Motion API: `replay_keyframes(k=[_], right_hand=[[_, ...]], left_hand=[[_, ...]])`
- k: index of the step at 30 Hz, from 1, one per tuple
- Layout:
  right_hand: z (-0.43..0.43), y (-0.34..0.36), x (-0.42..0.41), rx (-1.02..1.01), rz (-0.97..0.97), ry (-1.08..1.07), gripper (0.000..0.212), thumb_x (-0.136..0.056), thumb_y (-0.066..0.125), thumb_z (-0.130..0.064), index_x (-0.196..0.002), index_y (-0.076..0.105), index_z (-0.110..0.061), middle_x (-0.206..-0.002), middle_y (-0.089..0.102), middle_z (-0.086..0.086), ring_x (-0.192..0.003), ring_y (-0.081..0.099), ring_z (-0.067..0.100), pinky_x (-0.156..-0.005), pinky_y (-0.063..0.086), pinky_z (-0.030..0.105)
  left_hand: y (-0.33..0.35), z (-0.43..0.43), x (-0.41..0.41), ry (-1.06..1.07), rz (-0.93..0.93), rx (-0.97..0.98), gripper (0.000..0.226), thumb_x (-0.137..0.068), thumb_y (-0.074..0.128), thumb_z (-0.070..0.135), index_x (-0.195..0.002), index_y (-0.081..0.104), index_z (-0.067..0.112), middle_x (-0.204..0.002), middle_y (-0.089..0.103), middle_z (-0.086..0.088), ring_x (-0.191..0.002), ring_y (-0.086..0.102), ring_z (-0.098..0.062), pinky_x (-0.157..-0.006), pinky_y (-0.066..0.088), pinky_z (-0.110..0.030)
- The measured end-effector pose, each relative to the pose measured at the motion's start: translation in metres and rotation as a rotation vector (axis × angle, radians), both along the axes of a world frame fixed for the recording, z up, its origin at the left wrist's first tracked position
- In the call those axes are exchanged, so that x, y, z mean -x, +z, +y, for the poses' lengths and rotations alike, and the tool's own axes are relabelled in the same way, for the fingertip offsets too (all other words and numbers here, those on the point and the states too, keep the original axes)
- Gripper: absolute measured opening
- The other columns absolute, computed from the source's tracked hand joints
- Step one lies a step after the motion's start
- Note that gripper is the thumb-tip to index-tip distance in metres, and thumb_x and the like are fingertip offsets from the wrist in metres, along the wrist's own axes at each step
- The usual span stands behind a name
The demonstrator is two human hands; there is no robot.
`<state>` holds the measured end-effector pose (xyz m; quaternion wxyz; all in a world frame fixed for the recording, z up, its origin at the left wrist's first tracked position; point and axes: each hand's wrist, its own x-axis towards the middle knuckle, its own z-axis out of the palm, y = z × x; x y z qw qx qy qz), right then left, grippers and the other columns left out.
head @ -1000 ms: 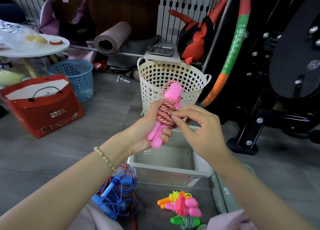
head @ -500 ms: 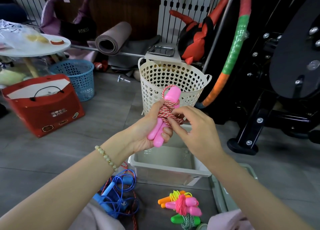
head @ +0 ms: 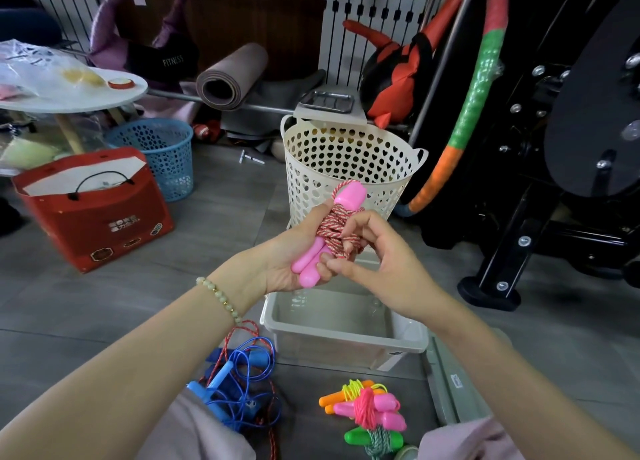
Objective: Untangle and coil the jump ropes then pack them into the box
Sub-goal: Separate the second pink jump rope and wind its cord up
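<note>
Finishing off the pink-handled jump rope [head: 332,229], I'd say: the right hand [head: 384,262] is dropping from the middle of the wrap to its lower edge, fingers [head: 349,269] pinching the loose end, while the left hand [head: 287,255] is still gripping both handles just above the open box [head: 346,335]. Probably tucking the tail before packing. The blue rope [head: 239,380] is still lying tangled on the floor.

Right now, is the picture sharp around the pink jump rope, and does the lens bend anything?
Head view: pink jump rope, left hand and right hand are sharp; the wide lens bows the edges, slanting the black machine; light is soft, without harsh glare.
</note>
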<state>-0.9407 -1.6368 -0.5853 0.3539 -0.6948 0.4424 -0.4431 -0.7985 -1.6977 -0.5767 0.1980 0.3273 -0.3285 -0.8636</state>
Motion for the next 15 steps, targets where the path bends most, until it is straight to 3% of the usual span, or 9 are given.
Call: replay_keyframes(k=[3, 6, 8, 10, 12, 15], right_hand=[[0.000, 0.003, 0.004, 0.086, -0.030, -0.036, 0.031, -0.075, 0.075, -0.021, -0.099, 0.056, -0.014, -0.101, 0.057, 0.008, -0.087, 0.052, 0.029, -0.087, 0.045, 0.037], [-0.002, 0.007, 0.012, 0.199, 0.010, -0.108, 0.027, -0.075, 0.072, -0.028, -0.098, 0.061, -0.018, -0.110, 0.056, -0.002, -0.104, 0.055, 0.018, -0.096, 0.043, 0.029], [-0.002, 0.007, 0.015, 0.245, 0.084, -0.153, 0.026, -0.074, 0.073, -0.032, -0.096, 0.065, -0.021, -0.106, 0.055, -0.008, -0.103, 0.054, 0.014, -0.094, 0.039, 0.021], [0.000, 0.006, 0.013, 0.259, 0.136, -0.191, 0.026, -0.073, 0.073, -0.036, -0.093, 0.068, -0.020, -0.101, 0.054, -0.007, -0.098, 0.054, 0.011, -0.090, 0.038, 0.018], [0.000, 0.005, 0.011, 0.307, 0.197, -0.229, 0.025, -0.073, 0.073, -0.036, -0.090, 0.070, -0.018, -0.097, 0.053, -0.005, -0.093, 0.053, 0.008, -0.086, 0.042, 0.020], [-0.001, 0.004, 0.008, 0.473, 0.430, -0.305, 0.022, -0.081, 0.065, -0.034, -0.088, 0.066, -0.014, -0.092, 0.054, -0.005, -0.086, 0.054, 0.013, -0.078, 0.045, 0.031]], left_hand=[[0.001, 0.000, -0.002, 0.017, 0.032, -0.068, 0.059, -0.082, 0.048, 0.063, -0.094, 0.048, 0.005, -0.073, 0.036, -0.002, -0.033, 0.038, -0.003, -0.029, 0.035, -0.013], [0.001, 0.000, -0.003, 0.083, 0.071, -0.119, 0.061, -0.086, 0.040, 0.066, -0.084, 0.049, 0.005, -0.053, 0.039, 0.001, -0.031, 0.036, -0.003, -0.030, 0.032, -0.010], [0.001, 0.002, -0.001, 0.114, 0.095, -0.134, 0.062, -0.087, 0.040, 0.066, -0.085, 0.048, 0.004, -0.049, 0.037, 0.002, -0.030, 0.036, -0.003, -0.030, 0.032, -0.009], [-0.002, 0.004, 0.002, 0.134, 0.106, -0.131, 0.062, -0.087, 0.040, 0.065, -0.088, 0.048, 0.004, -0.058, 0.038, 0.000, -0.030, 0.036, -0.003, -0.030, 0.033, -0.011], [-0.004, 0.007, 0.006, 0.132, 0.107, -0.116, 0.061, -0.086, 0.042, 0.064, -0.090, 0.050, 0.004, -0.067, 0.039, -0.002, -0.031, 0.037, -0.003, -0.029, 0.035, -0.012], [-0.004, 0.010, 0.012, 0.134, 0.081, -0.089, 0.058, -0.087, 0.041, 0.065, -0.082, 0.049, 0.009, -0.051, 0.038, 0.002, -0.031, 0.037, -0.003, -0.031, 0.034, -0.011]])
